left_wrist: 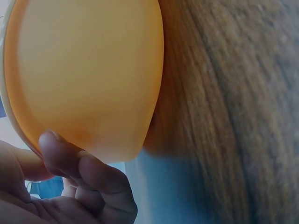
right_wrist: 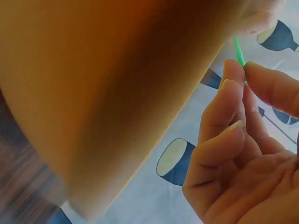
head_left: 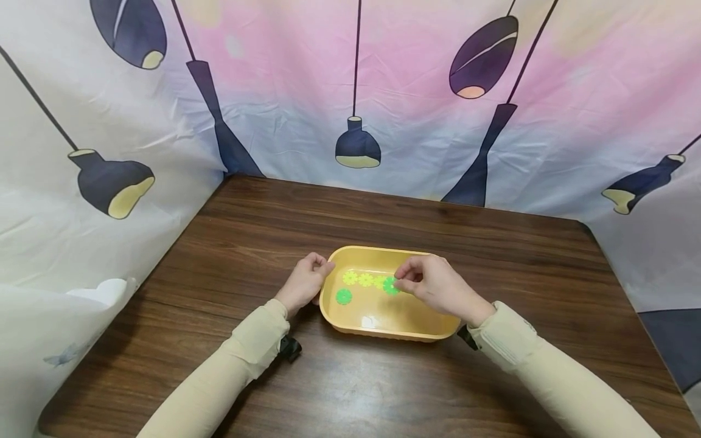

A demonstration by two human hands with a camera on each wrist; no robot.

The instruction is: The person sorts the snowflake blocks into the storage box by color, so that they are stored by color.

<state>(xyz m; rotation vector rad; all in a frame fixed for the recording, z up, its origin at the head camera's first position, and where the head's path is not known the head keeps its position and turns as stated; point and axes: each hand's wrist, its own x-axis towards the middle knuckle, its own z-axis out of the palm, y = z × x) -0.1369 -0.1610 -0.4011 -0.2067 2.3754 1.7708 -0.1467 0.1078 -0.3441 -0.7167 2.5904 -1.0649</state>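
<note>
A yellow plastic tray (head_left: 378, 317) stands on the table in front of me. At its left end my left hand (head_left: 302, 285) pinches the rim between thumb and fingers; the left wrist view shows the fingertips against the tray's outer wall (left_wrist: 93, 70). Over the tray, my right hand (head_left: 438, 287) pinches a green notched disc (head_left: 390, 285) between thumb and index finger. That disc appears edge-on in the right wrist view, above the fingertips (right_wrist: 233, 70). Inside the tray lie a row of yellow flower-shaped discs (head_left: 350, 277) and another green disc (head_left: 344, 296) near the left end.
The dark wooden table (head_left: 263, 225) surrounds the tray on all sides. Behind it hangs a cloth backdrop (head_left: 296, 140) printed with lamps, and it continues along both sides. Both forearms wear light sleeves (head_left: 219, 371), with a dark wrist camera (head_left: 290, 348) below the left cuff.
</note>
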